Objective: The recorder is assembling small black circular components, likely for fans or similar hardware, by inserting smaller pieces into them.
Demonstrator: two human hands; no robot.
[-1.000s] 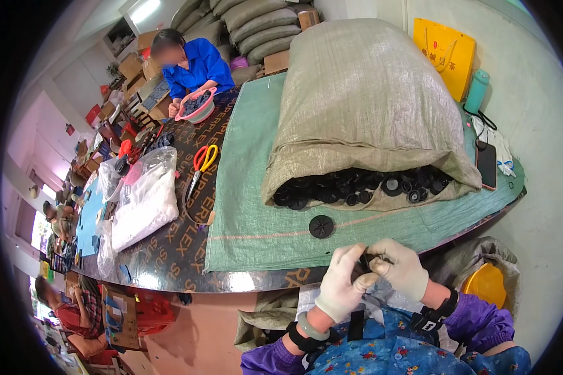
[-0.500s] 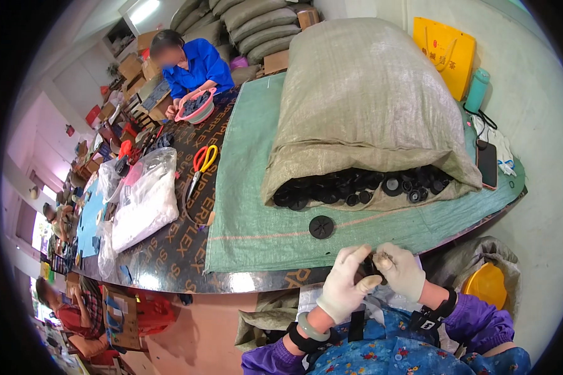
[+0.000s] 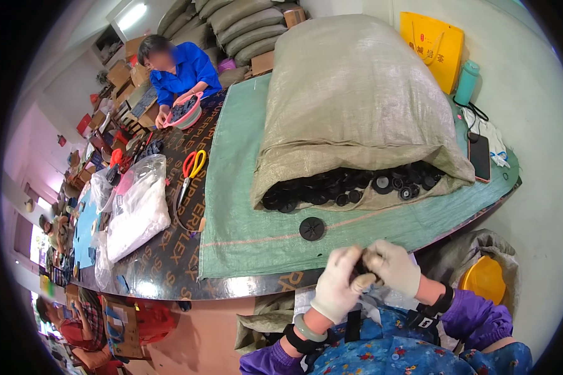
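In white gloves, my left hand [image 3: 340,284] and my right hand [image 3: 394,269] meet in front of me, just past the table's near edge. Fingers of both close round a small black piece [image 3: 361,267], mostly covered by the gloves, so its shape is hard to read. Beyond them a round black disc [image 3: 312,229] with spoke-like lines lies flat on the green woven sheet [image 3: 231,187]. A big beige woven sack [image 3: 363,87] rests on its side behind it. Many round black plastic parts [image 3: 331,187] show in the sack's mouth, facing me.
Left on the table are scissors [image 3: 190,175] with red and yellow handles and a clear bag of white material [image 3: 137,219]. A phone [image 3: 479,156] and teal bottle [image 3: 466,82] stand right. A co-worker in blue [image 3: 184,72] handles a pink-rimmed basket [image 3: 184,115].
The view has shifted slightly, moving the table and sack a little left in the picture. My hands stay together round the black piece, with fingers slightly repositioned.
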